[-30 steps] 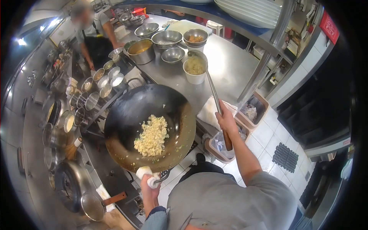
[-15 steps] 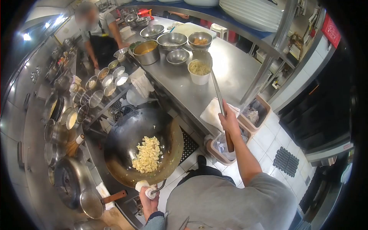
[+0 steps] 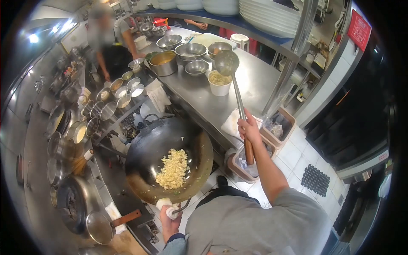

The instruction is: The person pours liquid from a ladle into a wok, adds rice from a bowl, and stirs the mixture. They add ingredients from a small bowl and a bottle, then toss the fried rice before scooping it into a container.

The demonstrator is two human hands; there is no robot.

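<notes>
My left hand [image 3: 168,221] grips the cloth-wrapped handle [image 3: 166,208] of a large black wok [image 3: 146,148], held in the air beside the steel counter. A heap of yellow fried rice [image 3: 172,168] lies in the wok's bottom. My right hand [image 3: 247,129] holds the long handle of a steel ladle [image 3: 226,63]. The ladle's bowl hangs just above a white paper cup [image 3: 219,83] filled with rice on the counter.
Several steel bowls [image 3: 191,50] and a pot of sauce [image 3: 163,63] stand on the steel counter [image 3: 250,80]. Seasoning tins [image 3: 119,91] line the stove side. Another person [image 3: 111,44] works at the far end. Two bins [image 3: 278,125] sit on the tiled floor. Plates [image 3: 272,15] are stacked on the shelf.
The wok has dropped away from the counter and drifted right. The ladle has lifted off the white cup and now hangs above it.
</notes>
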